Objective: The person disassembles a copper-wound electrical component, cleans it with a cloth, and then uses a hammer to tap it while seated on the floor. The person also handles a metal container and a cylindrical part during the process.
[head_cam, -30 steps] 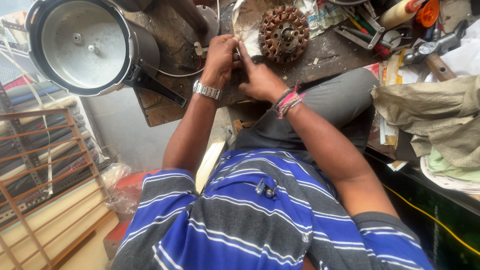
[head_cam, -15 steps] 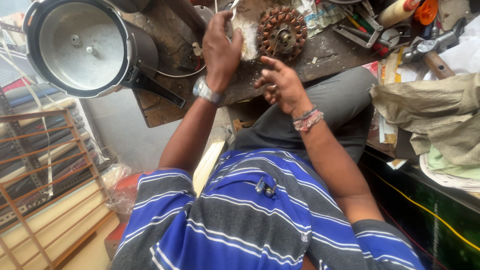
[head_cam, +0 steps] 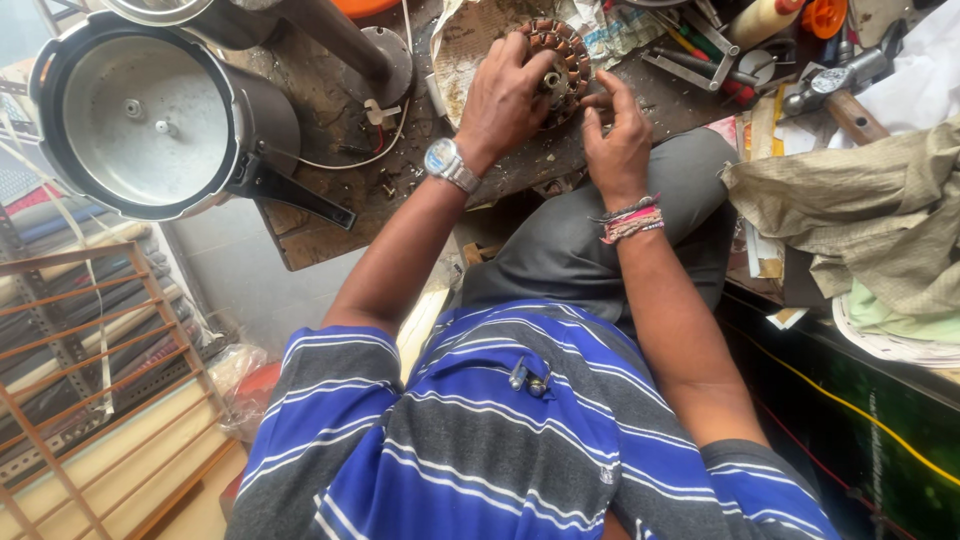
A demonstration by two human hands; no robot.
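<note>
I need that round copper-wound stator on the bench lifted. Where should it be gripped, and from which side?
Grip the stator by its outer rim, coming from above: it lies flat on the workbench, so the rim is the reachable edge. The left hand already spans its near-left rim, and the right hand touches its right edge. Probably best to avoid squeezing the copper coils; the far side is crowded by tools.

Soft daylight reaches me from about ten o'clock, glaring off the steel cooker lid (head_cam: pixel 150 115). My surface (head_cam: pixel 330 90) looks dim, and deep shadow fills four o'clock. Focus is sharp; edges bend slightly outward.
</note>
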